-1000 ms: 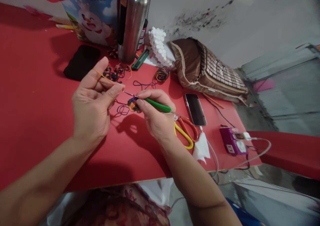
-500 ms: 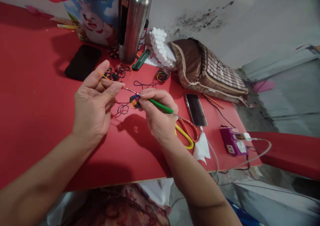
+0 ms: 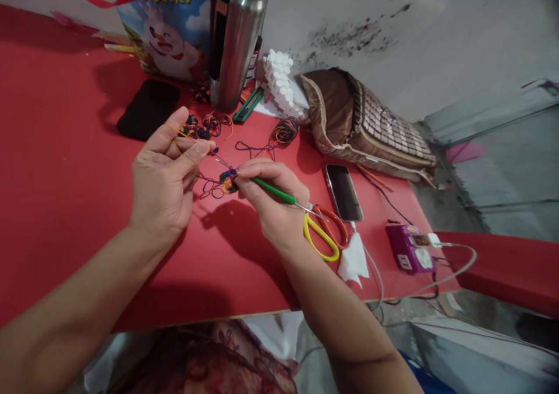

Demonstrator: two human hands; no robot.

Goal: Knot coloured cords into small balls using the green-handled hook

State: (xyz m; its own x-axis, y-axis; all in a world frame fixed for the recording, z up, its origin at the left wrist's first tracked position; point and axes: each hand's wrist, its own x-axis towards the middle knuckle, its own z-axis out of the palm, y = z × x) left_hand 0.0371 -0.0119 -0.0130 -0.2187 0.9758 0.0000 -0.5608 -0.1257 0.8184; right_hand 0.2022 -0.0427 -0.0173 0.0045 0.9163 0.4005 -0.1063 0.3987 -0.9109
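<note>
Your right hand (image 3: 277,202) has its grip closed round the green hook (image 3: 275,191), piece (image 3: 227,181) at its fingertips, between your hands over the table (image 3: 65,178). Left hand (image 3: 163,173): thumb pressed to finger, grip holding yarn (image 3: 175,145) looped over fingers. Scissors (image 3: 321,237) just right, ball (image 3: 285,131) on the far side.

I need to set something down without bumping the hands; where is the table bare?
The widest bare patch of table lies left of the left hand and black item; a smaller one between the forearms, at the near edge. Crowded: beyond the hands, with yarn, flask and cutter; beside the right hand, with scissors, tissue and phone.
</note>
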